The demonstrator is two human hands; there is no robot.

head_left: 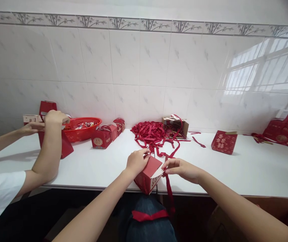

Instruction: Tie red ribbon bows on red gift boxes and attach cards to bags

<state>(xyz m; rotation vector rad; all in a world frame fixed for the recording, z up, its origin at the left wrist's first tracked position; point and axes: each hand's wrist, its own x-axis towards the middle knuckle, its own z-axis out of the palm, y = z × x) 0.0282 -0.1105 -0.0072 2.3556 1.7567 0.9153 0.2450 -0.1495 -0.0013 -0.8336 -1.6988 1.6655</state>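
Note:
A small red gift box (152,167) with a cream flap sits tilted at the table's front edge. My left hand (137,162) is closed over its upper left side. At the box's right end, my right hand (183,169) pinches a dark red ribbon (168,188), close to the cream flap. One length of the ribbon hangs below the table edge. Another red strip (150,215) lies across my jeans. Part of the box is hidden by my left hand.
A heap of red ribbon (149,130) lies beside an open carton (183,129) at the wall. Finished-looking boxes (101,138) and a red basket (83,134) stand left, near a co-worker's arms (48,148). A flat-sided red box (224,142) stands right.

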